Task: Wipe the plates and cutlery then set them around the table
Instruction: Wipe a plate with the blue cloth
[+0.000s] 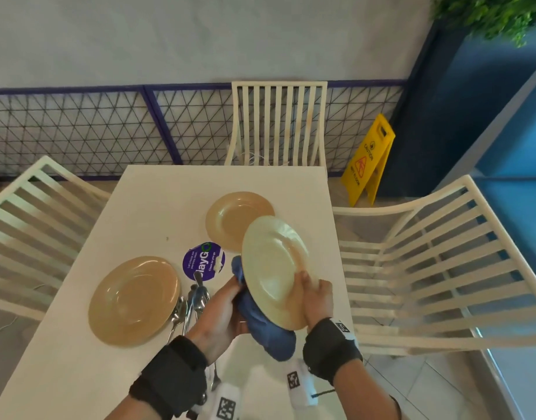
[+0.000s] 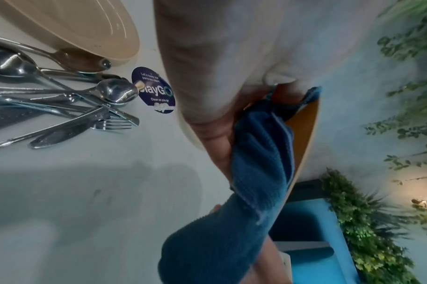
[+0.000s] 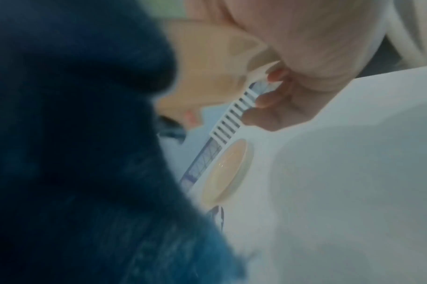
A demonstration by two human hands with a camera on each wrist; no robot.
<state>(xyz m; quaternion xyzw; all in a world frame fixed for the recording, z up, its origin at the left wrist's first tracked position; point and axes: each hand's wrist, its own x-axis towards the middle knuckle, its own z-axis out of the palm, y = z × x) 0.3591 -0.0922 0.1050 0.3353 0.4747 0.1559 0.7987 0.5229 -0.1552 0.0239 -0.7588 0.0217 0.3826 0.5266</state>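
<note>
Table (image 1: 88, 374) lies white beneath my hands, chairs (image 1: 279, 122) drawn up at three sides. Two plates rest on it: one (image 1: 133, 300) left of my left hand (image 1: 221, 316), another (image 1: 233, 219) beyond my fingers. A third plate (image 1: 274, 268) I hold tilted above the table, my right hand (image 1: 316, 298) gripping its near rim, thumb on the face. My left hand clutches the cloth (image 1: 269, 334) against the plate's underside, fingers curled into it. Cutlery (image 1: 191, 304) lies heaped just left of my left hand, touching the sticker (image 1: 203, 260).
</note>
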